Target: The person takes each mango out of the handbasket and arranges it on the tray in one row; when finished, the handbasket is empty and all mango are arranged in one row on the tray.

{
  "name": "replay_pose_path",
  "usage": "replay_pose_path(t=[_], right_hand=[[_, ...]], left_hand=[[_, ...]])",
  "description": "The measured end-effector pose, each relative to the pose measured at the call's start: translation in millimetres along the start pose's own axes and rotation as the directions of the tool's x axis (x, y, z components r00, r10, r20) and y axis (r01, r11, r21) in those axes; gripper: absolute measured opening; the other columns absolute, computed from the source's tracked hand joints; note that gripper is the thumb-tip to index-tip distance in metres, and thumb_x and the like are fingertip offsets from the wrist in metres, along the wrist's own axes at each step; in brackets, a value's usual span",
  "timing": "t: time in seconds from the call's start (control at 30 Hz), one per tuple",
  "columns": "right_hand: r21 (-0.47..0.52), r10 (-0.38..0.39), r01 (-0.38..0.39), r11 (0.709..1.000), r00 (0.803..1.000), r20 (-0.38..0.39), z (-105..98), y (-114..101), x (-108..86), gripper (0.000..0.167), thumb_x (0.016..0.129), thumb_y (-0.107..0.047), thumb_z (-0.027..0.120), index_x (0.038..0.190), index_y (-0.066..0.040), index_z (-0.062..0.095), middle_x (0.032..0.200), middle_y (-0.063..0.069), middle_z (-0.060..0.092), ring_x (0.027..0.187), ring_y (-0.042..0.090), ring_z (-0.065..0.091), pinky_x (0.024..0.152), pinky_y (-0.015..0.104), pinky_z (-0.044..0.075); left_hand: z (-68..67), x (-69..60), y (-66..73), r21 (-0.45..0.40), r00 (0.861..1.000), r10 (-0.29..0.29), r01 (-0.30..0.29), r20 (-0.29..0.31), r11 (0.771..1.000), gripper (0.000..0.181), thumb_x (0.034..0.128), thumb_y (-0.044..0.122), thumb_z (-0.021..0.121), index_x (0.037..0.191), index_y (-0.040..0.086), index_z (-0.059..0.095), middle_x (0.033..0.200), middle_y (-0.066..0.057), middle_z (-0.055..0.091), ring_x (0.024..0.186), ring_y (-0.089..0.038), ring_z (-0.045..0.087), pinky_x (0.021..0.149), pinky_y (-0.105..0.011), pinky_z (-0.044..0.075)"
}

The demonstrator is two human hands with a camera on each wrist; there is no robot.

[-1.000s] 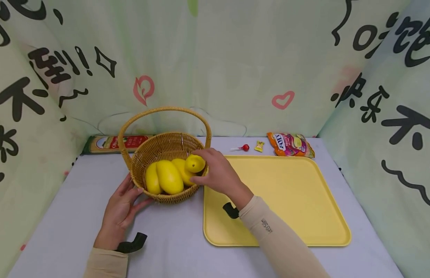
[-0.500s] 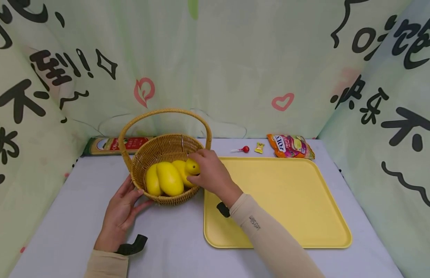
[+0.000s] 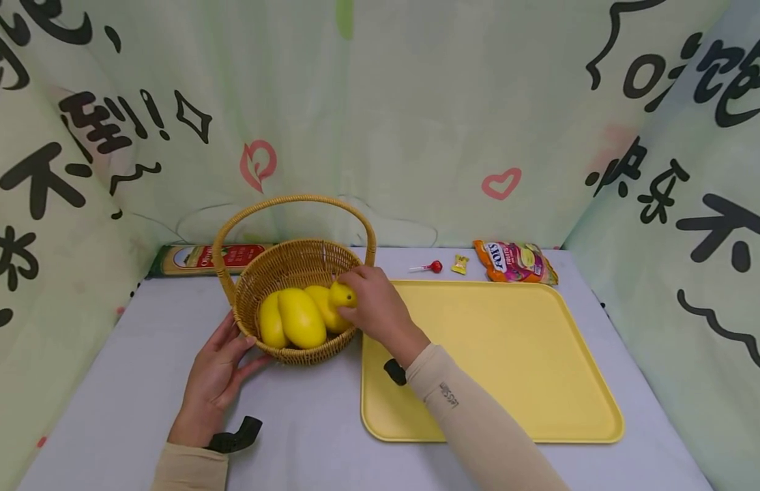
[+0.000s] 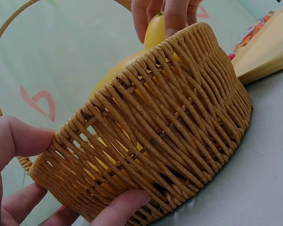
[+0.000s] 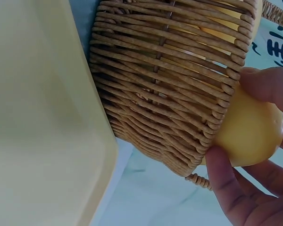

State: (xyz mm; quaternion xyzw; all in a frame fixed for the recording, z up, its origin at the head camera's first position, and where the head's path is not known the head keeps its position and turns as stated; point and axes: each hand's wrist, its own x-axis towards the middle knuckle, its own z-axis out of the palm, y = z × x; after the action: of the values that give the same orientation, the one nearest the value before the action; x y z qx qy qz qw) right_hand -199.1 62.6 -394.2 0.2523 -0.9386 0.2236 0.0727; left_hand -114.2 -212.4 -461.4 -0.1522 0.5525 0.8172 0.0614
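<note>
A wicker basket (image 3: 306, 355) with a tall arched handle stands on the table, tilted toward me. My left hand (image 3: 217, 382) holds its near left side; in the left wrist view the thumb lies on the rim and the fingers spread on the woven wall. Several smooth yellow mangoes (image 3: 301, 318) lie inside. At the basket's right rim my right hand (image 3: 380, 308) grips another yellow mango (image 3: 342, 294), its dotted end facing me. In the right wrist view, thumb and fingers curl round this mango (image 5: 250, 129) just over the rim; its lower part is hidden.
A yellow tray (image 3: 497, 368) lies just right of the basket, under my right forearm. Along the back are a lollipop (image 3: 434, 266), a small yellow-wrapped candy (image 3: 460, 264), an orange-purple candy bag (image 3: 516, 262) and a long green-red package (image 3: 190, 259) partly behind the basket.
My right hand has moved slightly left and lower with the mango, then nearly stopped. My left hand stays on the basket. The whole head view has shifted a little.
</note>
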Motion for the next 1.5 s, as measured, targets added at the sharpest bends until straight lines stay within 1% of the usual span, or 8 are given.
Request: replay_pose_path(t=[0.13,0.33,0.53,0.67,0.9,1.1,1.33,1.5], right_hand=[[0.045,0.003,-0.003,0.999,1.000,-0.013,-1,2,-2.6,0.041,0.089,-0.019,0.086,0.126,-0.007,0.072,0.131,0.014,0.067,0.118,0.034,0.060,0.104,0.044,0.058],[0.118,0.025,-0.022,0.993,0.999,-0.026,-2,5,-5.9,0.042,0.089,-0.018,0.087,0.126,-0.006,0.072,0.134,0.014,0.066,0.124,0.035,0.059,0.110,0.046,0.055],[0.218,0.059,-0.045,0.975,0.997,-0.055,-6,8,-10.8,0.043,0.088,-0.020,0.087,0.126,-0.006,0.072,0.134,0.013,0.067,0.124,0.033,0.061,0.109,0.047,0.055],[0.308,0.074,-0.038,0.951,0.992,-0.105,-10,10,-15.9,0.044,0.086,-0.020,0.087,0.125,-0.005,0.072,0.133,0.012,0.070,0.123,0.031,0.064,0.106,0.045,0.057],[0.441,0.128,-0.058,0.896,0.983,-0.132,-16,13,-26.6,0.047,0.086,-0.020,0.089,0.128,-0.009,0.072,0.132,0.009,0.069,0.113,0.026,0.065,0.083,0.037,0.065],[0.533,0.188,-0.090,0.841,0.973,-0.132,-23,19,-38.4,0.048,0.087,-0.021,0.089,0.130,-0.012,0.071,0.135,0.006,0.069,0.120,0.025,0.064,0.084,0.039,0.065],[0.626,0.274,-0.149,0.766,0.956,-0.107,-33,27,-54.6,0.046,0.088,-0.021,0.087,0.131,-0.013,0.071,0.136,0.005,0.068,0.124,0.026,0.062,0.085,0.029,0.062],[0.638,0.307,-0.168,0.751,0.945,-0.112,-39,34,-66.0,0.048,0.088,-0.021,0.087,0.132,-0.014,0.070,0.137,0.005,0.067,0.127,0.026,0.062,0.087,0.031,0.063]], left_hand=[[0.2,-0.4,-0.6,0.003,1.000,-0.001,0.001,-0.006,1.000,0.078,0.1093,0.003,0.051,0.170,0.037,0.017,0.179,0.005,0.017,0.149,-0.021,0.041,0.100,-0.042,0.061],[1.3,-1.1,-0.2,0.004,1.000,-0.006,0.006,-0.012,1.000,0.077,0.1094,0.003,0.051,0.170,0.038,0.019,0.178,0.006,0.019,0.149,-0.021,0.042,0.100,-0.042,0.061],[2.0,-1.2,1.5,0.001,1.000,-0.007,0.007,-0.016,1.000,0.077,0.1091,0.002,0.051,0.169,0.038,0.020,0.178,0.006,0.019,0.150,-0.021,0.041,0.101,-0.042,0.060],[1.8,-1.4,1.9,0.004,1.000,-0.007,0.007,-0.014,1.000,0.077,0.1091,0.002,0.051,0.170,0.037,0.020,0.178,0.006,0.019,0.151,-0.022,0.040,0.101,-0.042,0.060],[1.9,-1.8,1.4,0.011,1.000,-0.005,0.006,-0.018,1.000,0.077,0.1090,0.003,0.052,0.169,0.038,0.020,0.178,0.005,0.020,0.149,-0.020,0.042,0.101,-0.043,0.060],[3.4,-1.8,1.5,0.015,0.999,-0.009,0.009,-0.033,1.000,0.076,0.1087,0.003,0.052,0.168,0.040,0.023,0.178,0.005,0.020,0.153,-0.022,0.040,0.102,-0.044,0.059],[4.1,-2.0,2.1,0.011,0.999,-0.009,0.010,-0.032,1.000,0.075,0.1088,0.004,0.051,0.168,0.041,0.023,0.178,0.006,0.019,0.155,-0.024,0.037,0.103,-0.044,0.058],[4.0,-2.5,2.6,0.002,1.000,-0.009,0.009,-0.026,1.000,0.076,0.1088,0.004,0.051,0.168,0.041,0.022,0.179,0.006,0.018,0.156,-0.023,0.036,0.104,-0.044,0.058]])
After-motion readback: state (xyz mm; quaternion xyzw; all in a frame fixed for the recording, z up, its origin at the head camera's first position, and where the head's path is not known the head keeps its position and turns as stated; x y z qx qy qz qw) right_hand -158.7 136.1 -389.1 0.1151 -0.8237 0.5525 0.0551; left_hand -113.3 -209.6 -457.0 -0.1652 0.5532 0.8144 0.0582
